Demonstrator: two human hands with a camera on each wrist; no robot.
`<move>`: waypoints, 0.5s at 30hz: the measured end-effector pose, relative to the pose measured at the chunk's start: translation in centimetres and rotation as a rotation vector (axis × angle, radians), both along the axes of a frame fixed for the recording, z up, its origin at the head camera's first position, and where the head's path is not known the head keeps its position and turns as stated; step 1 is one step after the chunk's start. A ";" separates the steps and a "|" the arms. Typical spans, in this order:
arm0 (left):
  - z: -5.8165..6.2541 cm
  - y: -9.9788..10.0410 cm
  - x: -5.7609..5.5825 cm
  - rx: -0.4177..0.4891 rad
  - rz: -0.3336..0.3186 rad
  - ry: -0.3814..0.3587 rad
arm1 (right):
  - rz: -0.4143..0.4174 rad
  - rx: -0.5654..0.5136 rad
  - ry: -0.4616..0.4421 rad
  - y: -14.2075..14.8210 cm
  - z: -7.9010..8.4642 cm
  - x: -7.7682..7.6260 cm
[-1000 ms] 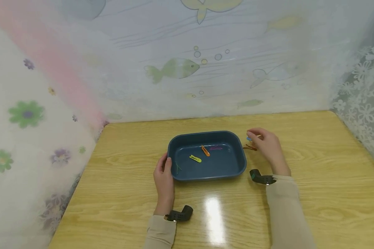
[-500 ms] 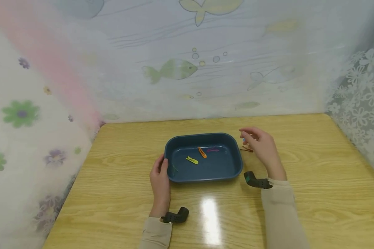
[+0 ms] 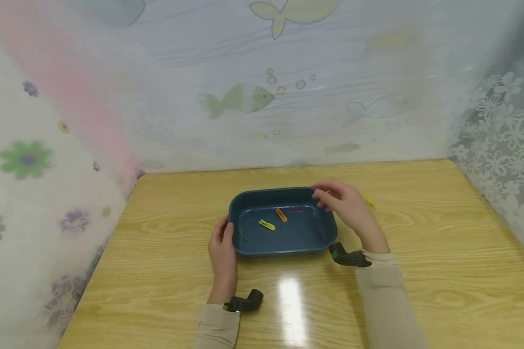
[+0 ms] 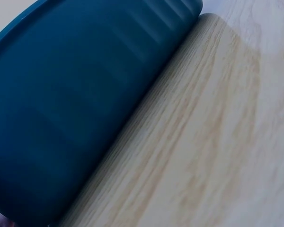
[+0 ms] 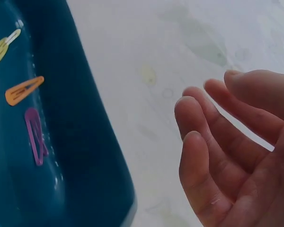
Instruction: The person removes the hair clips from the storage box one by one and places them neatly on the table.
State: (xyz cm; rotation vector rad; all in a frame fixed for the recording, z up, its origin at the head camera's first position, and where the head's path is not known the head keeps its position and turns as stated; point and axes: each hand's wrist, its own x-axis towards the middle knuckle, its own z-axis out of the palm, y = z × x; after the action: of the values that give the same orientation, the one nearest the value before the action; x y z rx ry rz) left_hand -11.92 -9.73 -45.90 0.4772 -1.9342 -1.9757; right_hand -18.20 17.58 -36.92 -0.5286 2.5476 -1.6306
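Observation:
A deep dark-blue plastic tray point(image 3: 284, 252) stands on the table. My left hand point(image 3: 222, 254) grips its left side, with the thumb at the rim; the left wrist view shows the tray's outer wall point(image 4: 85, 94). Inside lie snap hair clips: a yellow one point(image 3: 267, 224), an orange one point(image 3: 281, 214), a purple one point(image 3: 295, 210) and a thin dark-green one point(image 3: 243, 236) near the left wall. Over the tray's right rim hovers my right hand point(image 3: 347, 208). Its fingers point(image 5: 191, 111) are loosely bent, and nothing shows between them in the right wrist view.
Another yellow clip point(image 3: 369, 201) lies on the table, partly behind the right hand. The wooden table point(image 3: 441, 232) meets a fish-patterned curtain point(image 3: 288, 131) at the back. Flowered curtains hang at both sides.
My right hand has moved left from beside the tray to over its right rim. The blue and brown clips seen near it earlier no longer show, and a yellow clip has come into view.

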 end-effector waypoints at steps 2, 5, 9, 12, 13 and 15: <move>0.0 -0.1 0.0 0.000 -0.001 -0.006 | 0.014 0.016 -0.025 -0.7 1.0 0.4; 0.0 -0.3 0.1 -0.001 0.000 -0.010 | 0.044 0.048 -0.064 -1.4 1.3 -0.1; -0.1 -0.4 0.0 0.006 -0.004 0.000 | 0.090 0.129 -0.068 -1.5 0.0 -2.0; -0.3 -0.3 -0.1 0.017 -0.011 0.013 | 0.125 0.263 -0.034 -1.9 -0.1 -2.7; -0.4 -0.3 -0.1 0.021 -0.014 0.018 | 0.144 0.312 -0.019 -2.1 -0.1 -2.9; -0.5 -0.1 -0.2 0.028 -0.021 0.024 | 0.179 0.398 -0.010 -2.3 -0.2 -3.3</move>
State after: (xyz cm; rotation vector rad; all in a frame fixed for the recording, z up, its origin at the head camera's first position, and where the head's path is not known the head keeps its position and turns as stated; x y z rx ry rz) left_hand -12.07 -9.88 -46.36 0.4402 -1.9077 -2.0146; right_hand -21.48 15.28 -37.13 -0.6778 2.6270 -1.0295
